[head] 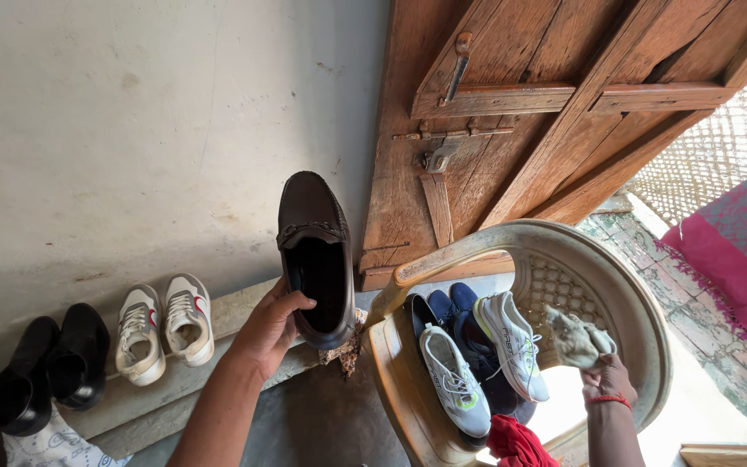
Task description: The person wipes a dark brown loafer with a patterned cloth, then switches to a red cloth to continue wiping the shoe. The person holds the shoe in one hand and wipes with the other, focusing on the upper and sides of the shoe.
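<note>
Pale plaster wall (131, 112) meets a weathered wooden door (546, 104). Left hand (271, 327) grips the heel of a dark brown loafer (315, 255), raised toe-up. Right hand (609, 380) clutches a crumpled cloth (574, 337) above a plastic chair (598, 268) whose seat carries 2 white sneakers (477, 363).

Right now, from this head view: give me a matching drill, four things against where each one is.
Things:
1. dark brown loafer
2. crumpled cloth
3. white sneakers with lime trim
4. black shoes

Places:
A. on the plastic chair
B. in the left hand
C. far left, on the ledge by the wall
D. in the right hand

Pairs: 1-B, 2-D, 3-A, 4-C
</note>
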